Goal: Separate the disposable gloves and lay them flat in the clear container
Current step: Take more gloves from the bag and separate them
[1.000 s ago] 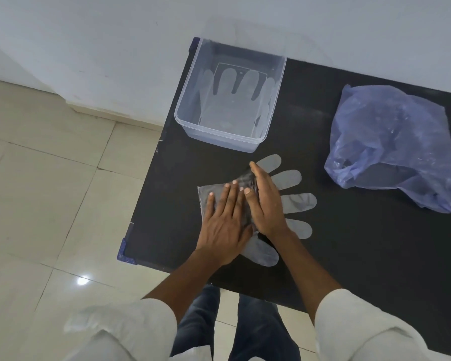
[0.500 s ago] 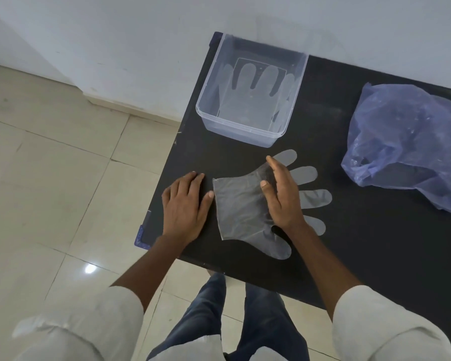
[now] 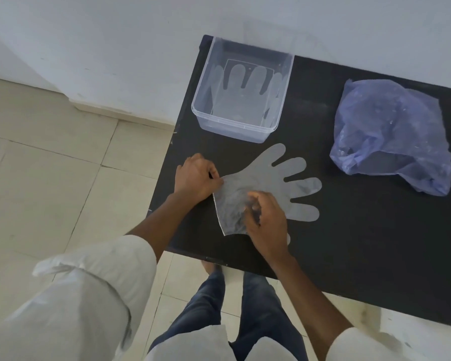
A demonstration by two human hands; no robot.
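A translucent disposable glove (image 3: 276, 178) lies on the black table (image 3: 362, 243), its fingers spread toward the right. My left hand (image 3: 195, 178) pinches the glove's cuff corner at its upper left. My right hand (image 3: 267, 220) rests on the palm area near the cuff, fingers curled and gripping the plastic. The clear container (image 3: 208, 110) stands at the table's far left corner, and a glove (image 3: 241, 92) lies flat on its bottom with fingers pointing away from me.
A crumpled blue plastic bag (image 3: 391, 136) sits at the far right of the table. The table's left edge runs just beside my left hand, with tiled floor (image 3: 63, 162) below. A white wall stands behind the container.
My left hand moved from flat on the table beside the glove to pinching its cuff corner. My right hand slid from the glove's finger base down to the cuff area and curled.
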